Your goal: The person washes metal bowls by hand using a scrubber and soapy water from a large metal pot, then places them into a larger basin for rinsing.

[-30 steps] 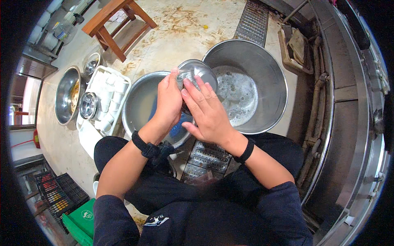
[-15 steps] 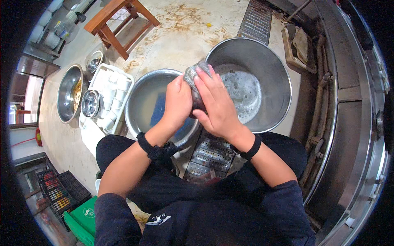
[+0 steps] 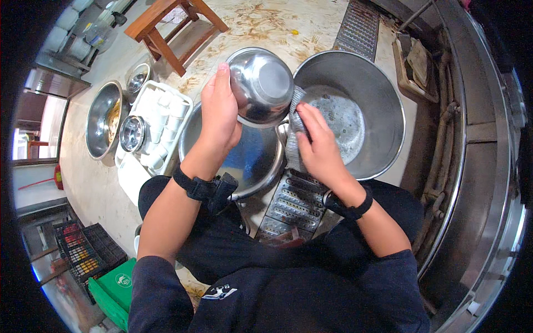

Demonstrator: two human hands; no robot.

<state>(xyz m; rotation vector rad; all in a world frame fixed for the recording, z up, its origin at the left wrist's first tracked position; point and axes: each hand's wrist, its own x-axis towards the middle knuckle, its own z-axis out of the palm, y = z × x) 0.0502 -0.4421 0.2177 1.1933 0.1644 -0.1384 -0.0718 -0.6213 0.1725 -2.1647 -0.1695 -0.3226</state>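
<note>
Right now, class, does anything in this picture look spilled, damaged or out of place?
Yes: brown smears mark the pale floor beside the wooden stool, with a small yellow scrap near them. They look odd because much of the floor elsewhere is plainer. The steel bowl in the left hand shows no obvious damage.

One wide fisheye, the left of a pair on the person's head, looks steeply down over the dark shirt (image 3: 311, 294) at the left hand (image 3: 219, 114) and right hand (image 3: 320, 147), close below near mid-frame; the stained floor (image 3: 250, 36) lies farther off. Straight edges bow toward the round black rim.
</note>
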